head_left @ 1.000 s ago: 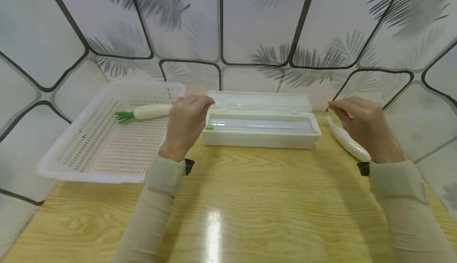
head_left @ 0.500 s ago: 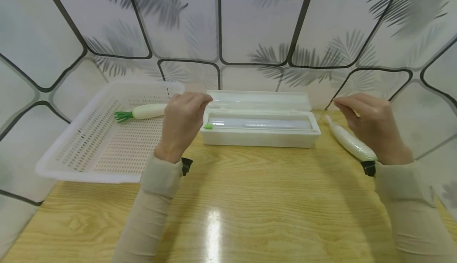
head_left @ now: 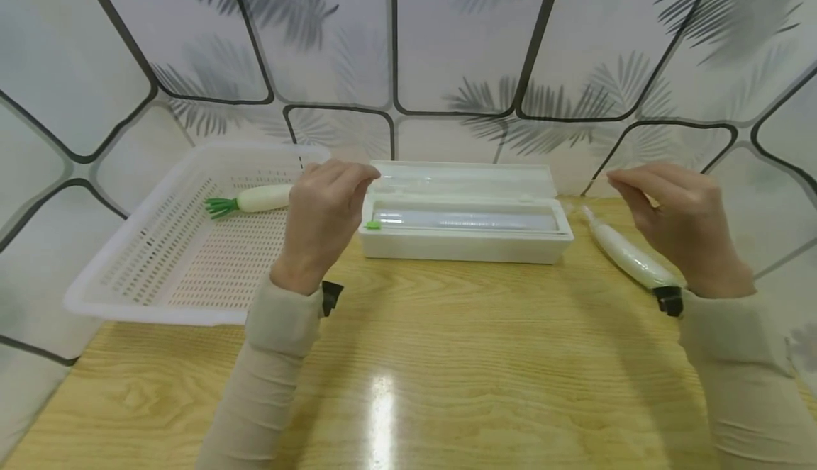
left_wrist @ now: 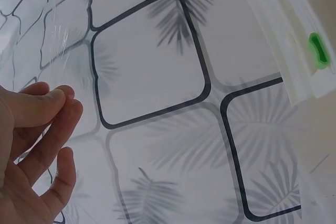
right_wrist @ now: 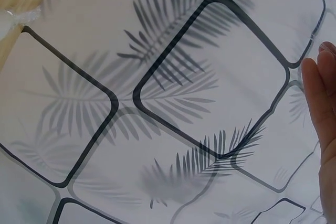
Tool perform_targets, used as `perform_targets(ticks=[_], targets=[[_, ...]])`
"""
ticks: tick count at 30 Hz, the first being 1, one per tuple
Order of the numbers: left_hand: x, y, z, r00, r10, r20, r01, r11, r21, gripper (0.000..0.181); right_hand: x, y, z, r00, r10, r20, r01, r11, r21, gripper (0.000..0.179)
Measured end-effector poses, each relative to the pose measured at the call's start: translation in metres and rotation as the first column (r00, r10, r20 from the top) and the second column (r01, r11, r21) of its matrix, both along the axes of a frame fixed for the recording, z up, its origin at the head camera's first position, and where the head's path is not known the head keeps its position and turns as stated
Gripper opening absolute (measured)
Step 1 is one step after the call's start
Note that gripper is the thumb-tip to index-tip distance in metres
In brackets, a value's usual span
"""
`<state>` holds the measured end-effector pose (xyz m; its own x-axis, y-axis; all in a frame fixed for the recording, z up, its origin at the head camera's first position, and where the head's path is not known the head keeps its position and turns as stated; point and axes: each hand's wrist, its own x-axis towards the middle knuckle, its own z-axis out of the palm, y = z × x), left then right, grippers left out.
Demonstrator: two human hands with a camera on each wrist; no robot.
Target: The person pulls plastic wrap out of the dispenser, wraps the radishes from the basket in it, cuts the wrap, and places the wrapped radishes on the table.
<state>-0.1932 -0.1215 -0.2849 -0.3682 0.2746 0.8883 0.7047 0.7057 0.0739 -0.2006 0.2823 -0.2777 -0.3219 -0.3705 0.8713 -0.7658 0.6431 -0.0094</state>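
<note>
My left hand pinches clear cling film between thumb and fingertips, and the film shows as faint glossy streaks in the left wrist view. To the right, my right hand also has its thumb and fingertips together on a barely visible edge of film. Between the hands stands a white cling film box with its lid raised. A film roll lies inside, and a green slider sits at the box's left end. The film's full outline is too transparent to follow.
At the left, a white perforated basket holds a white radish with green stems, partly hidden by my left hand. A film-wrapped white radish lies by my right wrist on the wooden table. A patterned wall rises behind.
My right hand has moved rightward, away from the box. My left hand has shifted slightly left, widening the gap between the hands. Both keep their pinch.
</note>
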Motion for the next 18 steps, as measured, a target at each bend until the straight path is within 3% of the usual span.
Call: perform_targets(ticks=[5,9,12,16,18], targets=[[0.003,-0.001,0.002,0.999,-0.02,-0.026,0.02,1.0,0.016,0.005,0.003,-0.002,0.002,1.0,-0.016,-0.015,0.016,0.999,-0.031,0.046],[0.006,-0.001,0.002,0.999,-0.036,-0.032,0.036,0.999,0.02,0.005,0.006,-0.004,0.003,0.999,-0.034,-0.02,0.033,0.999,-0.031,0.056],[0.008,-0.002,0.001,0.998,-0.044,-0.035,0.045,0.999,0.012,0.006,0.009,-0.004,0.003,0.999,-0.044,-0.019,0.043,0.999,-0.024,0.048],[0.013,-0.002,-0.001,0.997,-0.062,-0.036,0.062,0.998,0.001,0.009,0.015,-0.002,0.002,0.998,-0.055,-0.017,0.055,0.999,0.002,0.017],[0.016,-0.003,-0.002,0.997,-0.072,-0.043,0.071,0.997,-0.006,0.009,0.017,-0.001,0.0,0.998,-0.059,-0.026,0.06,0.998,0.017,0.021]])
